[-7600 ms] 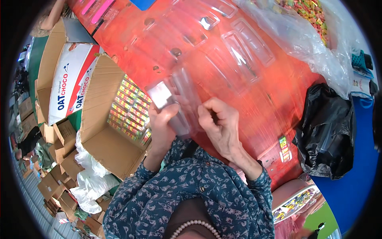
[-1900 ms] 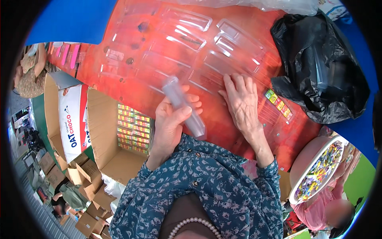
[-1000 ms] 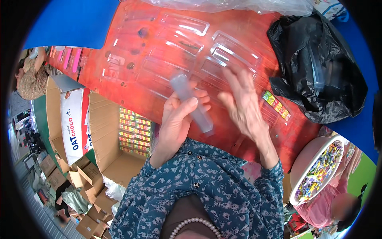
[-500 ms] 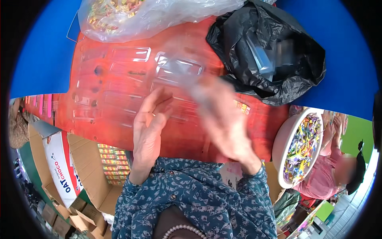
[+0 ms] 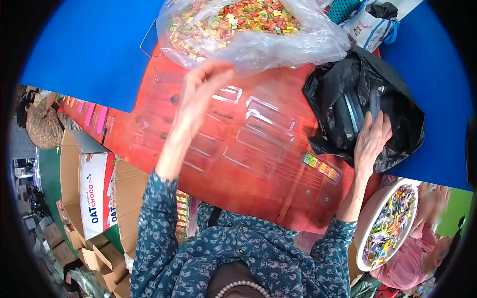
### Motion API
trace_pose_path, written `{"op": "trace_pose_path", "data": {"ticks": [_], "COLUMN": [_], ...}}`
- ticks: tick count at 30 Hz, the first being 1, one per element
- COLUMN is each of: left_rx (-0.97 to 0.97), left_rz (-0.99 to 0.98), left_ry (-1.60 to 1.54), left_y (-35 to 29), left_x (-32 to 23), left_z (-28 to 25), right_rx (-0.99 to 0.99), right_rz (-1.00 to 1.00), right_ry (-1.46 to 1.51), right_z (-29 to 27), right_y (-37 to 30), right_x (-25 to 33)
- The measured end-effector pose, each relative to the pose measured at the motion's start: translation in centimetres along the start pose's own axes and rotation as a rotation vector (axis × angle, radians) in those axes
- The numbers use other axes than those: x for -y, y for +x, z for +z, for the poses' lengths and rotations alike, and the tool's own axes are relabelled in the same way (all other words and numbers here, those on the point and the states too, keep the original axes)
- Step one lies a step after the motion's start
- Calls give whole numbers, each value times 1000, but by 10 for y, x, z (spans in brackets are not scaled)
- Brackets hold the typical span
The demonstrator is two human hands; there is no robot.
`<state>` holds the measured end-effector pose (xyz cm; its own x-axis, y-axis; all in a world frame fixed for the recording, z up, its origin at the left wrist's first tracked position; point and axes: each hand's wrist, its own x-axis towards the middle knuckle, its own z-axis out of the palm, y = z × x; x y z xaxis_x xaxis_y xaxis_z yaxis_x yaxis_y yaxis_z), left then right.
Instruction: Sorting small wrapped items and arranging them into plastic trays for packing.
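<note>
My left hand (image 5: 196, 97) is raised over the far left part of the red table, blurred, with its fingers stretched out and nothing seen in them. Below and beside it, clear shallow plastic trays (image 5: 271, 111) lie in rows on the tabletop, hard to see against the red. My right hand (image 5: 372, 139) reaches into a black plastic bag (image 5: 330, 84) on the right. Its thumb and fingers close around the lower end of a stack of clear plastic trays (image 5: 374, 101) in the bag. One filled strip of small coloured wrapped pieces (image 5: 321, 167) rests near the table's right front.
A big clear bag (image 5: 318, 44) of small wrapped pieces stands at the far edge. At right is a white basin (image 5: 366, 223) of colourful wrapped items, beside a person in pink (image 5: 410, 258). Cardboard boxes (image 5: 131, 198) stand at left. A patterned bag (image 5: 370, 25) sits far right.
My right hand has gone from over the table's middle into the black bag. My left hand has moved up and away from me. The view has shifted, showing more of the far bag.
</note>
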<state>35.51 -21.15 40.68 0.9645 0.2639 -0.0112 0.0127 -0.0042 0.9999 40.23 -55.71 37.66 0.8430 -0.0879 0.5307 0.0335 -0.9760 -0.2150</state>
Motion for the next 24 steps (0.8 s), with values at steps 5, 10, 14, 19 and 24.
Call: {"op": "trace_pose_path", "data": {"ticks": [5,10,14,19,24], "left_rx": [-35,-7,44,350,272], "left_rz": [8,43,238,273,220], "left_ry": [-166,63,674,1001,771], "left_y": [88,189,258,256,252], "left_x": [12,46,84,73,84], "left_z": [-14,-8,-45,20,-6], "right_rx": [-162,-39,58,513,645], "right_rz": [-119,-191,-316,-297,-343], "right_ry": [12,494,878,272,325], "right_z": [-22,-15,40,205,225], "right_y": [-3,20,86,173,159], "right_x": [38,112,206,190,227]}}
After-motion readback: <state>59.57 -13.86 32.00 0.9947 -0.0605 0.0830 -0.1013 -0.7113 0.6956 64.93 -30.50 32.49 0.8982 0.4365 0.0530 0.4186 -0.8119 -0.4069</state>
